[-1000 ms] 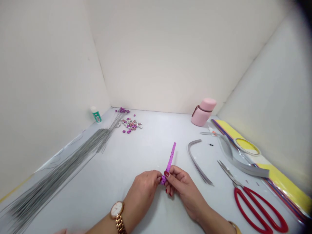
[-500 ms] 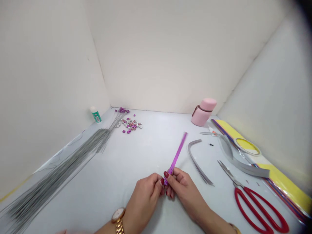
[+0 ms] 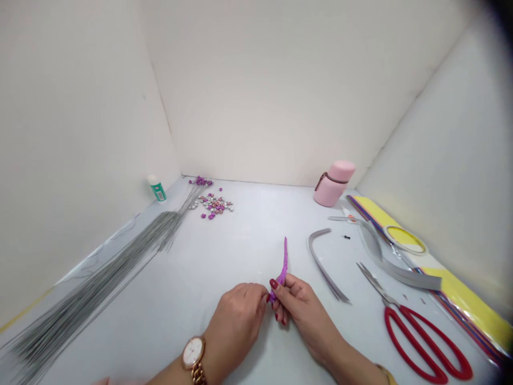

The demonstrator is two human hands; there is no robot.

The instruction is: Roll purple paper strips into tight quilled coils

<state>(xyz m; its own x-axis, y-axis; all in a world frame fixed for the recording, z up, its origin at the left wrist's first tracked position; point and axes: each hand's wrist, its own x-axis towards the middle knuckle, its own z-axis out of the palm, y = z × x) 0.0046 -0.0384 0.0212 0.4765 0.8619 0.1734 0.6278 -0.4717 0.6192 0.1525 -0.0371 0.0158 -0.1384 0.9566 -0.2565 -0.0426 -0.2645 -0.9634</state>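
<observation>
A narrow purple paper strip stands up from between my fingers, its lower end bunched at my fingertips. My right hand pinches it between thumb and forefinger. My left hand, turned with its back toward me, has its fingertips closed at the strip's bunched lower end; exactly what they grip there is partly hidden. To the right of my hands lies a bundle of curved grey strips.
Red-handled scissors lie at right, near yellow sheets and a tape roll. A pink flask stands behind. Thin wires, small folded stars and a glue stick are at left.
The free end of the purple strip has swung left and shows shorter and slightly bent. My left hand has rolled over, bringing its back and the watch face more into sight.
</observation>
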